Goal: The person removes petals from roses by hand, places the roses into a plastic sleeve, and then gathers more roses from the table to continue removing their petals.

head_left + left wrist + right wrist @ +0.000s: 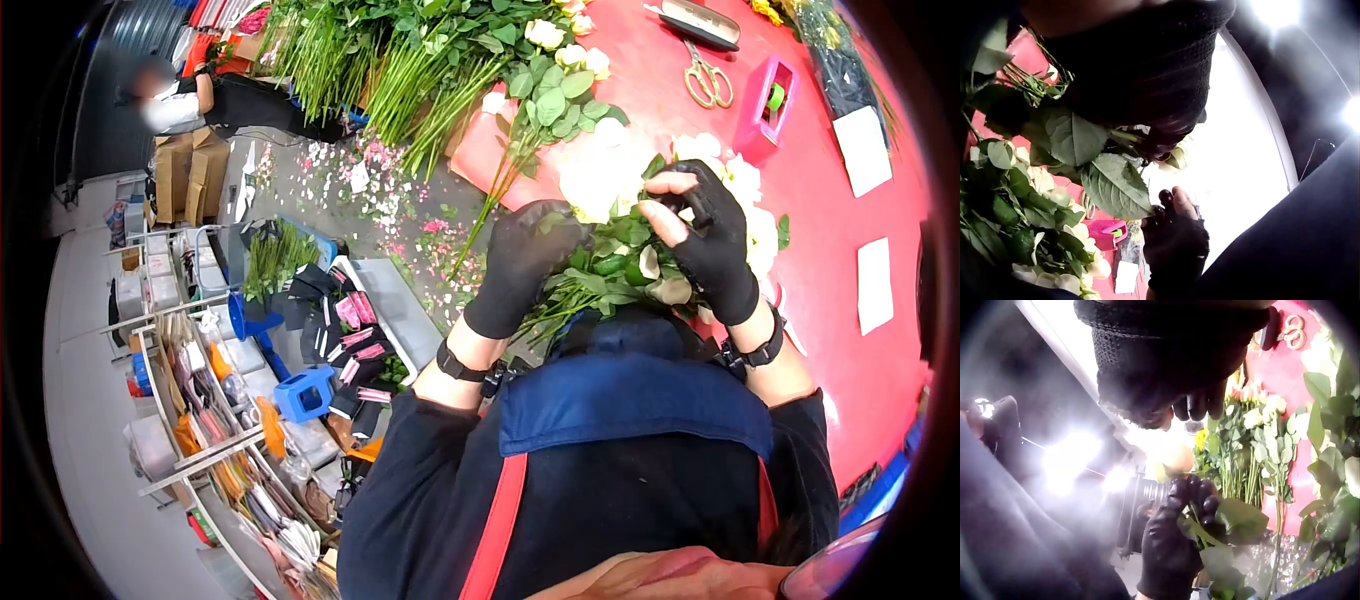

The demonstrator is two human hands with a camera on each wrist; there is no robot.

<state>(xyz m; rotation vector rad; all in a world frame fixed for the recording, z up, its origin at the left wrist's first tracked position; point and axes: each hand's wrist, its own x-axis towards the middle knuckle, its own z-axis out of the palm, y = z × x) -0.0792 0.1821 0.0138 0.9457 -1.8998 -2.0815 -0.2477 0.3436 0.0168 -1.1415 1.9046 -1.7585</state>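
Note:
My black-gloved left hand [530,260] [1141,75] [1172,550] has its fingers curled round a leafy rose stem. The pale rose head [1177,158] [1175,457] sticks out beyond those fingers, and a large green leaf [1116,186] [1241,520] hangs beside them. My right hand [712,235] [1175,250] [1172,362], in a fingertip-free glove, is near the bloom with its fingers loosely bent and nothing visible between them. Below both hands in the head view lie white roses with leaves [625,255], partly hidden by the hands. Glare washes out the area around the bloom.
On the red table [810,350] are scissors [708,84], an open case [700,24], a pink tape holder [768,105] and white papers [874,285]. Bundled long stems [400,80] lie at the far edge. Petals litter the floor; a person [180,105] is beyond.

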